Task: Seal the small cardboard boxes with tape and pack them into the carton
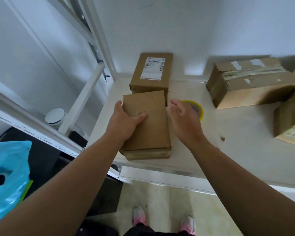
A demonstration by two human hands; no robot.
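Observation:
A small plain cardboard box [150, 126] lies flat near the front left of the white table [228, 147]. My left hand [126, 120] grips its left edge, thumb lying across the top. My right hand [186, 116] hovers open just to the right of the box, fingers relaxed, not touching it. Behind my right hand a yellow tape roll [200, 110] lies on the table, mostly hidden. A second small box [152, 72] with a white shipping label stands directly behind the first. A larger carton [249, 82] with old tape strips lies on its side at the back right.
Another cardboard box [289, 126] sits at the right edge. A white metal shelf frame [85, 92] stands to the left, with a blue plastic bag [8, 178] at lower left. A small brown scrap [223, 139] lies on the table. My feet stand on the tiled floor below.

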